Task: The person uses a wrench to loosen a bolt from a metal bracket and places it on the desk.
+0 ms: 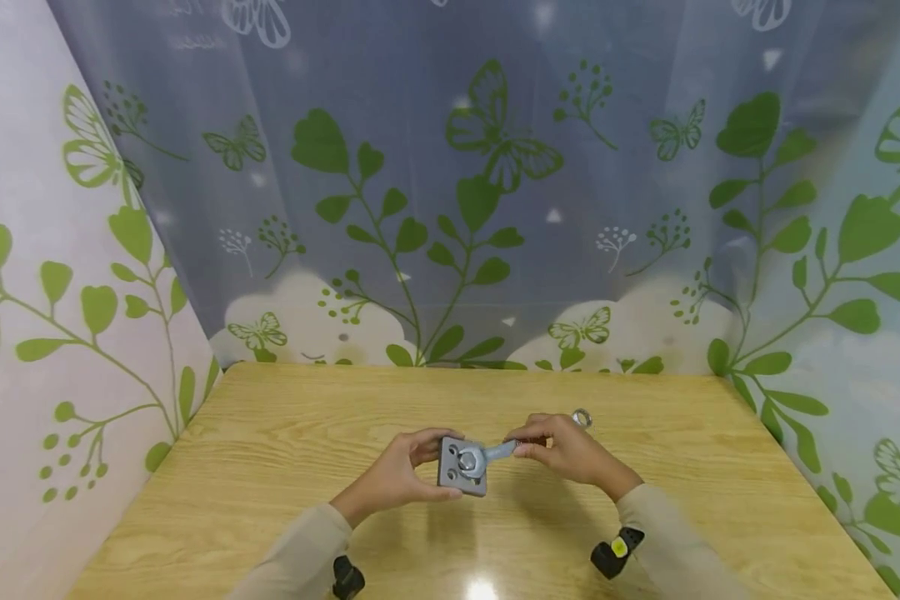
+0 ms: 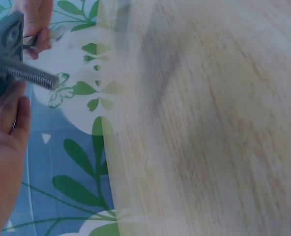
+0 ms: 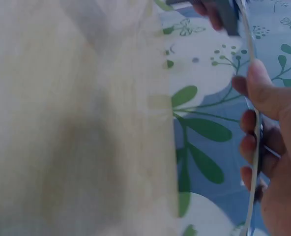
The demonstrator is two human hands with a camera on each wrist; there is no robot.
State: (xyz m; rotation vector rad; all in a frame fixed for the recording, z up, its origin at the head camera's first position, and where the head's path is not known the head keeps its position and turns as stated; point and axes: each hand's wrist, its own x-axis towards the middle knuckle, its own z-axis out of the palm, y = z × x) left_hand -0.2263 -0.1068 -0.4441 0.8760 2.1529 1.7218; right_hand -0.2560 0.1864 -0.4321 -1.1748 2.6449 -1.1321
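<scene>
My left hand (image 1: 396, 473) grips a grey square plate (image 1: 450, 475) by its edges, with holes in its face, and holds it above the table. A bolt passes through the plate; its threaded shank (image 2: 35, 74) sticks out of the back in the left wrist view. My right hand (image 1: 568, 450) holds a silver wrench (image 1: 501, 451) by the handle, fingers curled round it. One end of the wrench lies at the bolt head (image 1: 467, 461) on the plate's front. Its ring end (image 1: 582, 418) shows beyond my right hand. In the right wrist view the wrench appears edge-on.
A light wood-grain table (image 1: 307, 417) lies under both hands. Patterned curtains (image 1: 390, 250) with leaves and butterflies stand behind it and on both sides. Black wrist cameras (image 1: 611, 557) sit on both sleeves.
</scene>
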